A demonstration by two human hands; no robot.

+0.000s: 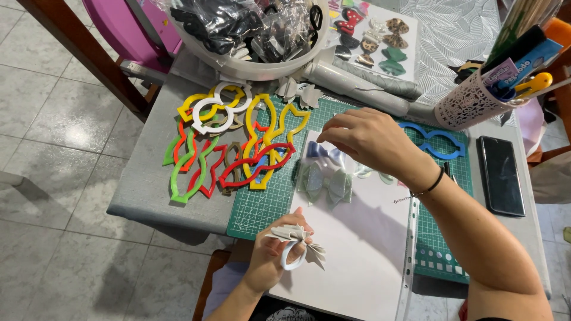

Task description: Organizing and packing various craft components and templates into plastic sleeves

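Head view, looking down: nearest me, the left hand (272, 261) is pinched shut on a small pleated silver-grey bow piece with a white loop (295, 245), held just above the near edge of a clear plastic sheet sleeve with white paper inside (357, 249). A little farther up that sleeve lies a finished glittery pale-green bow (326, 185), and just beyond it a blue-and-white bow (321, 151). The right hand (372, 142) hovers over those bows, fingertips drawn together as if pinching something fine; I cannot tell what, if anything, is between them. By my reading, the bow piece is being assembled at its centre, and the next move calls for steady, exact fingertip work at the middle. Under the sleeve is a green cutting mat (262, 208) on the grey surface (143, 178), with coloured bow-shaped plastic templates (238, 148) to the left and a blue template (434, 142) beyond.
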